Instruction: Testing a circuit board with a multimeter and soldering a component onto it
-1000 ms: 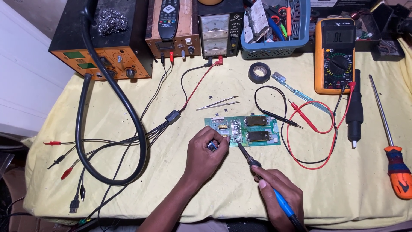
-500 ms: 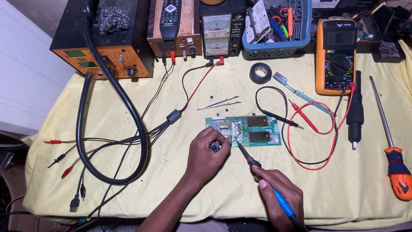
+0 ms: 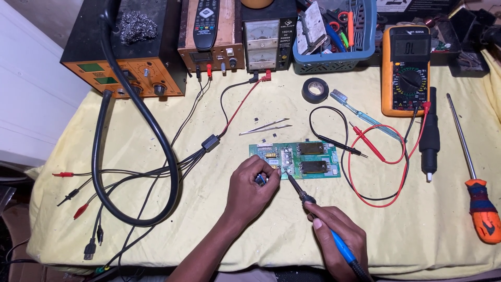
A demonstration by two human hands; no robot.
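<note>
Green circuit board (image 3: 308, 159) flat on the yellow cloth (image 3: 209, 219), mid-table, just below the tweezers (image 3: 266, 127). Left hand (image 3: 250, 190) curled at the board's left edge, fingers closed on something small and blue — too small to name. Right hand (image 3: 334, 237) wrapped in a pen grip round a blue-handled soldering iron (image 3: 313, 209), tip touching the board near its middle. Multimeter (image 3: 406, 70) and red probe leads (image 3: 376, 156) off to the right — well apart from both hands.
</note>
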